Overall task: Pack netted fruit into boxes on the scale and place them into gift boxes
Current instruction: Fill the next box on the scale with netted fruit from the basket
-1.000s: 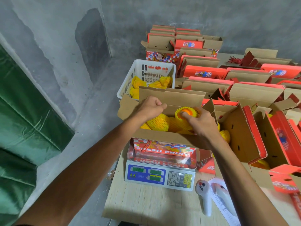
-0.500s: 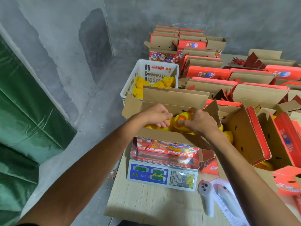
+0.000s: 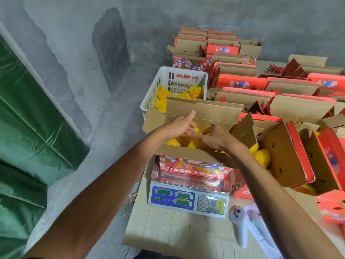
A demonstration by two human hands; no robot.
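Reaching into the box (image 3: 203,113) on the scale (image 3: 188,200), the left hand (image 3: 182,124) spreads empty; the right hand (image 3: 217,138) presses netted fruit (image 3: 175,142) (grip hidden).

Left hand (image 3: 182,124) lifted off netted fruit (image 3: 183,141), its fingers now straightened

My left hand (image 3: 182,124) hangs over the open box (image 3: 203,113) on the scale (image 3: 188,199), fingers loose and straight, thumb up — holding nothing. My right hand (image 3: 217,138) reaches into the same box, lying on the yellow netted fruit (image 3: 179,142); whether it grips one I cannot tell. A white basket (image 3: 164,79) behind the box holds more netted fruit, and open red gift boxes (image 3: 280,146) crowd the table (image 3: 177,232) to the right.
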